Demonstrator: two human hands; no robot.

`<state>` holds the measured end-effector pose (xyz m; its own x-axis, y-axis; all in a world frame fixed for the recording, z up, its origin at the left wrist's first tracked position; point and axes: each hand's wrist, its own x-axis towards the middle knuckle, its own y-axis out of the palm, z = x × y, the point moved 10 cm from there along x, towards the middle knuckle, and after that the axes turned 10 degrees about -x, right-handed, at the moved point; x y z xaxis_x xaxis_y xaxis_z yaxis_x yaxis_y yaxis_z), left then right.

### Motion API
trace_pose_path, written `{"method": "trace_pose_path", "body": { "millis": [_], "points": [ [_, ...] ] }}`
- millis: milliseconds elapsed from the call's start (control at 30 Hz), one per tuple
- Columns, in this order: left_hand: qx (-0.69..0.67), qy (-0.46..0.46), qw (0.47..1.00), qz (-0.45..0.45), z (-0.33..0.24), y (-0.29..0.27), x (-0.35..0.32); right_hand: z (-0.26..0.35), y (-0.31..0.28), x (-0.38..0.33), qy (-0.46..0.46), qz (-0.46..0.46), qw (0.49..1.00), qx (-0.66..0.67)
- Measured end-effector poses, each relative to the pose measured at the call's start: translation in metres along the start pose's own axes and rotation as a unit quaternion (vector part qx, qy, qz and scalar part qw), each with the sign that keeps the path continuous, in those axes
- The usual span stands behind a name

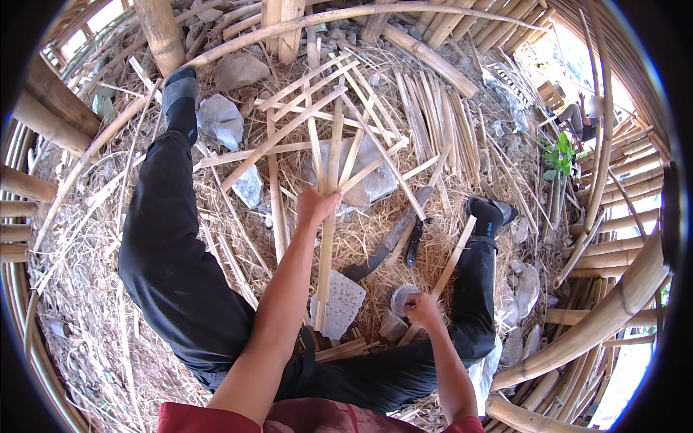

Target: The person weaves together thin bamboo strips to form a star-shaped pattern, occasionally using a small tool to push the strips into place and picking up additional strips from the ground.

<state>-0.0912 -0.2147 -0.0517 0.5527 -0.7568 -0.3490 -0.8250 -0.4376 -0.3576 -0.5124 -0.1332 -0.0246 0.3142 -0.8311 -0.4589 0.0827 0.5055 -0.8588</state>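
Observation:
My left hand (317, 206) is closed around several split bamboo strips (332, 249) that fan out away from me. The strips cross other loose strips beyond. Their near ends come down beside a flat pale stone block (343, 303). My right hand (424, 310) is a fist around one bamboo strip (456, 254), which slants up toward my right foot. Just left of that fist is a clear, round cup-like thing (403, 297), partly hidden by the fingers. Between my hands lie a long dark machete-like blade (386, 249) and a black-handled knife (414, 242).
My legs in dark trousers (170, 238) spread around the work spot. A row of split strips (437, 119) lies ahead. Rocks (220, 119) and straw-like shavings cover the ground. Bamboo poles (606, 325) frame the right side. Another person (583, 119) sits at the far right.

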Motion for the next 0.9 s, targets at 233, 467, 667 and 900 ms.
{"method": "trace_pose_path", "body": {
  "millis": [233, 467, 667, 900],
  "points": [
    [-0.007, 0.037, 0.999, -0.021, -0.004, -0.003, -0.001, 0.016, -0.001, -0.005, -0.045, -0.037, 0.998, 0.031],
    [0.006, 0.070, 0.997, -0.020, -0.011, -0.004, -0.004, 0.020, -0.040, -0.018, -0.028, -0.173, 0.984, 0.029],
    [0.001, 0.005, 0.999, 0.047, -0.010, 0.004, -0.005, -0.005, -0.035, 0.024, 0.050, -0.053, 0.946, 0.315],
    [-0.047, 0.037, 0.998, 0.037, -0.018, 0.002, -0.011, 0.107, -0.075, 0.124, -0.047, -0.057, 0.888, 0.453]
  ]
}}
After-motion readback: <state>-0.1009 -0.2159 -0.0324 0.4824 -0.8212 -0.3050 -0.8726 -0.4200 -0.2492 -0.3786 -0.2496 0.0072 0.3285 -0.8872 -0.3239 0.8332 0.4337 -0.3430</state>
